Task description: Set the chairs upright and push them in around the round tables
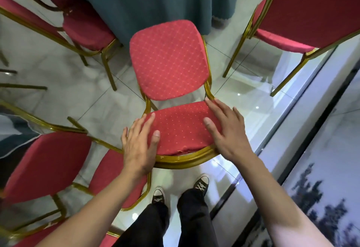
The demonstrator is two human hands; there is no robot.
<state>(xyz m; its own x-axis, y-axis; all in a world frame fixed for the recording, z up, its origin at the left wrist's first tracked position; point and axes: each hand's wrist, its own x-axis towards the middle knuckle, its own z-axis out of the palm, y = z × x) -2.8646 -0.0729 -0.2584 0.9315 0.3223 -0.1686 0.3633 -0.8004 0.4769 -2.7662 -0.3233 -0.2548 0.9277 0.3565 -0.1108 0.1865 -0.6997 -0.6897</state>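
Two hands rest on the backrest of the centre chair (169, 59), which stands upright with its seat pointing at the round table's teal cloth (148, 3). The left hand (139, 143) lies over the left end of the padded backrest, fingers spread and flat on the fabric, thumb on the pad's face, palm wrapped over the gold frame edge; nothing is clenched. The right hand (224, 131) lies the same way on the right end, fingers splayed and loose, fingertips reaching the corner where the frame tube curves down to the seat. The front edge of the seat sits just at the hem of the cloth, seemingly touching it.

Left of the centre chair, a second red chair (87, 30) stands tucked partly under the cloth, with a strip of bare tile floor (101, 98) between the two frames. Right of the centre chair, a third chair (303, 14) stands angled, its legs apart from the centre chair's frame with open tile between. Behind and left of the centre chair, a fourth chair (46, 164) stands with its seat close to the left forearm. Behind the centre chair, the person's black shoes (201, 183) stand on clear floor, and a glass wall (321, 149) runs diagonally just to their right.
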